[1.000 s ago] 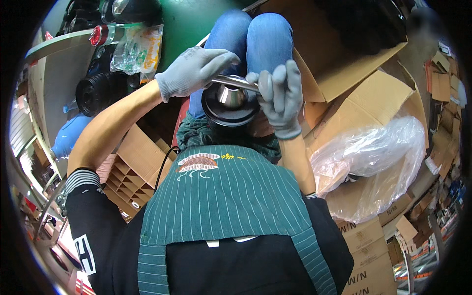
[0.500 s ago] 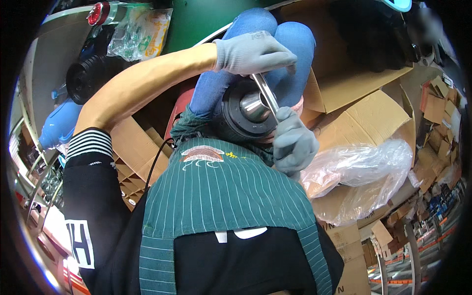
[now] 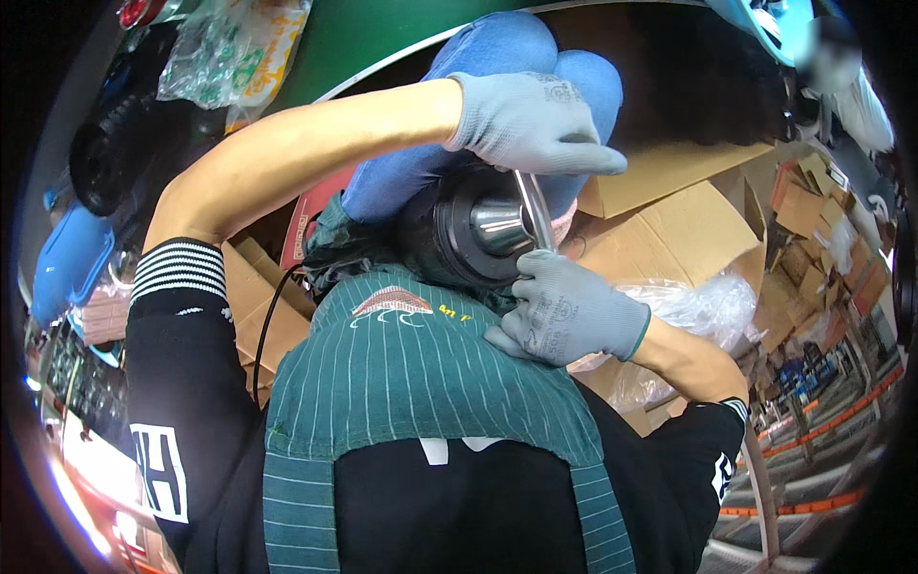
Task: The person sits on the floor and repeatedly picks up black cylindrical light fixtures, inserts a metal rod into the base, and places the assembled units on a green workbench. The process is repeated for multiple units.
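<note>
A: Where to begin reading?

B: At the fingers. Note the left hand (image 3: 535, 124), grey-gloved: fingers close together, one digit extended sideways; underside hidden, so impossible to tell whether gripping. Compare the right hand (image 3: 574, 311), likewise gloved: back upward, fingers folded around the lower end of a metal bar (image 3: 538, 212).

A: And along the bar?

B: Slanted from hand to hand, upper end beneath the left palm, middle across the outer end of a shiny metal cone (image 3: 499, 227). Behind the cone, a black round base (image 3: 449, 234), tilted on the lap, between jeans-clad thighs, just beyond a striped green apron (image 3: 440, 383).

A: Farther out?

B: Past the knees, a green surface (image 3: 373, 33) with a pale curved edge. Right of the lap, an open cardboard box (image 3: 660, 177), with dark contents; nearer, crumpled clear plastic (image 3: 708, 311) over cardboard.

A: And the room?

B: At far left, a blue container (image 3: 72, 263); at upper left, a printed plastic bag (image 3: 229, 57). At upper right, a turquoise basin (image 3: 801, 40). At far right, heaped cartons (image 3: 798, 258) above orange-beamed racking (image 3: 813, 505).
</note>
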Demonstrator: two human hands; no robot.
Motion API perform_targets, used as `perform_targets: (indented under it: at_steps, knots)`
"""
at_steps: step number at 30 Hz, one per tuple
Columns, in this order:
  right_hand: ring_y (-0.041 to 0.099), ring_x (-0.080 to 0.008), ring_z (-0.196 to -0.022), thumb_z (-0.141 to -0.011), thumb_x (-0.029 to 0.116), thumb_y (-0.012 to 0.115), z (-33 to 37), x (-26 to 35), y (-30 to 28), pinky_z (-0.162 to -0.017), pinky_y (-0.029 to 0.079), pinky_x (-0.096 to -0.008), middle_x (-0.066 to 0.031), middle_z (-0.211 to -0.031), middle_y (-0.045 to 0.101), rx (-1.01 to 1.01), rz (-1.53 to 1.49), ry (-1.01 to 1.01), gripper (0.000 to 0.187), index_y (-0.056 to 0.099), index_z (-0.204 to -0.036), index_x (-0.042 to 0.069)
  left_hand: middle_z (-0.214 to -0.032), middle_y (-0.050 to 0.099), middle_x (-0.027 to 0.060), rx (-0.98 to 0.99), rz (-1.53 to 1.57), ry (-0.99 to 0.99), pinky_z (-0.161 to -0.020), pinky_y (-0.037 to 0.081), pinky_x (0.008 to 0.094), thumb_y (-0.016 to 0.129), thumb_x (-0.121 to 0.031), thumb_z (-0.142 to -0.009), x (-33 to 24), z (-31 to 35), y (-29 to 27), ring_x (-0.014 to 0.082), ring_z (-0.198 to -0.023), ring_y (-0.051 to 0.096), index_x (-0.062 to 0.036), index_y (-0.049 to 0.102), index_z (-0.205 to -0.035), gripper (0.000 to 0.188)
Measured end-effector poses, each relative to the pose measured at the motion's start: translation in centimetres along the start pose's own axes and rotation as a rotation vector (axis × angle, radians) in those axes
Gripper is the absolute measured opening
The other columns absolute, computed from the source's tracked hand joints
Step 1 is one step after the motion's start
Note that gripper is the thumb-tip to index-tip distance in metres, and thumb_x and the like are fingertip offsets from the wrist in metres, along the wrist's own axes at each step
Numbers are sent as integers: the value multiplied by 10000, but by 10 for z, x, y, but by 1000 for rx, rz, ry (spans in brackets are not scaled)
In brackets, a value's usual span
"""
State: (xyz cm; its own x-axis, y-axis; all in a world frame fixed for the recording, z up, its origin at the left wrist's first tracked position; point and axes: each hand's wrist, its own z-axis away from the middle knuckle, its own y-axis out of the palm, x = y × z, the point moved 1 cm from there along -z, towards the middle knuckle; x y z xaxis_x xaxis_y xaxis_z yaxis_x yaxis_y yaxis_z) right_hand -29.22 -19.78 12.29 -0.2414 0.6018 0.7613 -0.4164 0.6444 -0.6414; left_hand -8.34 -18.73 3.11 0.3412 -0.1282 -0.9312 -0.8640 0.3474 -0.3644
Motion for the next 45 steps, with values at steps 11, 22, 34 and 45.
perform_targets:
  at_steps: [11, 22, 34, 45]
  knots:
    - [555, -230, -695, -950, 240, 693, -31, 12, -3, -634, 478, -382, 1, -622, 494, 188, -208, 186, 304, 615, -664, 169, -938, 742, 249, 78, 109, 182, -823, 535, 503, 512, -453, -1103, 20, -29, 11, 444, -903, 687, -2, 777, -1022, 529]
    - [561, -177, -749, -736, 360, 656, -69, 8, 27, -803, 461, -312, 29, -719, 534, -11, -287, 104, 192, 595, -740, 178, -1039, 766, 225, 100, 247, 456, -862, 531, 491, 521, -395, -1100, 40, -57, 37, 423, -977, 694, -24, 774, -1127, 450]
    - [684, -245, -891, -629, 270, 858, -54, 37, -4, -785, 539, -406, -73, -935, 692, -416, 130, 130, 464, 734, -1033, 79, -801, 752, 136, -50, 249, 212, -801, 539, 456, 453, -443, -1142, 28, -27, 4, 293, -759, 693, -33, 810, -977, 568]
    - [411, -479, -1542, -785, 467, 948, -17, 39, 111, -1262, 361, -516, -345, -1680, 346, -847, -111, 967, 1125, 388, -1644, 4, -888, 657, -35, -756, 338, -502, -586, 382, 221, 715, -424, -1028, 53, 120, -62, 56, -674, 490, -77, 704, -1394, 505]
